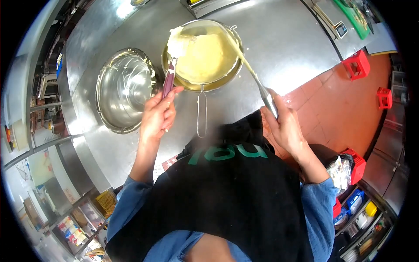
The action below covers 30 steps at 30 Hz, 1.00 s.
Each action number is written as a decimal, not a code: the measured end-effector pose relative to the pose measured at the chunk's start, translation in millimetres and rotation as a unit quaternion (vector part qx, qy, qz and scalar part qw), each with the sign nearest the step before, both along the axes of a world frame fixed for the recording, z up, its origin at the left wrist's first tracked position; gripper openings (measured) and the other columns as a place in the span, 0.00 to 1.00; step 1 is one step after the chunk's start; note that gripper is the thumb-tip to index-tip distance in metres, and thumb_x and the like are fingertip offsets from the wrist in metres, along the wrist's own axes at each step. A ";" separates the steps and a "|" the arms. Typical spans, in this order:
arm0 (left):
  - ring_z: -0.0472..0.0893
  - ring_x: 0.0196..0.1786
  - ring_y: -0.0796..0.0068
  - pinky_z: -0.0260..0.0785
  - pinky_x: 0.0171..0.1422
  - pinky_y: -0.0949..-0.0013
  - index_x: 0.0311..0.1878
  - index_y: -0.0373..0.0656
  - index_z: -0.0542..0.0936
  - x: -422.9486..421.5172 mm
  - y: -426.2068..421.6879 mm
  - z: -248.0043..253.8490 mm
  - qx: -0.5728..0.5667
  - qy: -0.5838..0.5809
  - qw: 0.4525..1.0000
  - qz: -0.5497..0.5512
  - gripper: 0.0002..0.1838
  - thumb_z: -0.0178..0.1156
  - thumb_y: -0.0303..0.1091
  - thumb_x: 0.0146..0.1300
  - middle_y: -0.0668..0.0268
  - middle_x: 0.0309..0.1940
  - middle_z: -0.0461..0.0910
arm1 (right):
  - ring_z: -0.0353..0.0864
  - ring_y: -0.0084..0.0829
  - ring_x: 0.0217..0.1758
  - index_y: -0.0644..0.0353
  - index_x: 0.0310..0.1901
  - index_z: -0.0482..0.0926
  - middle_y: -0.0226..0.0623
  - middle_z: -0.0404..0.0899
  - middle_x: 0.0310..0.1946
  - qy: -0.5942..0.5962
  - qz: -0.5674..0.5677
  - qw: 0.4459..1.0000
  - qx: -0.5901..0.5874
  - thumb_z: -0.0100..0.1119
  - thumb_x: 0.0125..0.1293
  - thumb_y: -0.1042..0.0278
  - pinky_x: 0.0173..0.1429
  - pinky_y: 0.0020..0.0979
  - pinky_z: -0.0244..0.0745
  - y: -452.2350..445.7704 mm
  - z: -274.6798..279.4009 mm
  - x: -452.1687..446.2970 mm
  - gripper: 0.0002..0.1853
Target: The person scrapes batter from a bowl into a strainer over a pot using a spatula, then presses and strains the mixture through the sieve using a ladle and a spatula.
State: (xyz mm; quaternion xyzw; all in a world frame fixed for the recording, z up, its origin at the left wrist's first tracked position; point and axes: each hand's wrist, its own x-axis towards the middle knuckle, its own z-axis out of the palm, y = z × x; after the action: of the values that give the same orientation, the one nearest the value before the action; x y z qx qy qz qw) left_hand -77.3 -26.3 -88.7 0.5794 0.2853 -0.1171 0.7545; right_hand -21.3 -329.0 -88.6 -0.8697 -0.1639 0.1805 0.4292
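My left hand (pixel 159 114) is closed around the purple handle of a spatula (pixel 169 77). Thick pale cream covers the spatula's head at the left rim of a sieve (pixel 202 111). The sieve rests over a metal bowl (pixel 238 72), its wire handle toward me, with smooth yellow batter (pixel 207 56) inside. In my right hand (pixel 283 124) is the metal handle of what looks like a whisk (pixel 265 97). Batter coats its far part, which slants over the sieve's right rim; its tip is hard to make out.
A large steel bowl (pixel 126 91) smeared with batter stands left on the steel table (pixel 279 39). Far right are a small digital device (pixel 341 29) and a green board (pixel 355 19). Red stools (pixel 357 65) stand on the tiled floor, and shelves line the left side.
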 end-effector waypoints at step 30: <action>0.53 0.07 0.88 0.46 0.09 0.79 0.58 0.34 0.71 -5.8 8.1 -1.9 0.081 0.013 0.996 -0.024 0.19 0.49 0.38 0.71 0.78 0.11 0.57 | 0.78 0.55 0.27 0.59 0.63 0.60 0.53 0.76 0.23 -0.037 0.000 0.999 -0.032 0.54 0.64 0.70 0.31 0.45 0.73 -8.6 -1.3 3.7 0.27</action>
State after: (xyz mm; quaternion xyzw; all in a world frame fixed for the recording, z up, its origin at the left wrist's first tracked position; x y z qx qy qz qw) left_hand -83.0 -18.2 -90.6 0.6441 0.2893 -0.1188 0.6981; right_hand -17.6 -337.6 -89.9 -0.8893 -0.1735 0.1531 0.3944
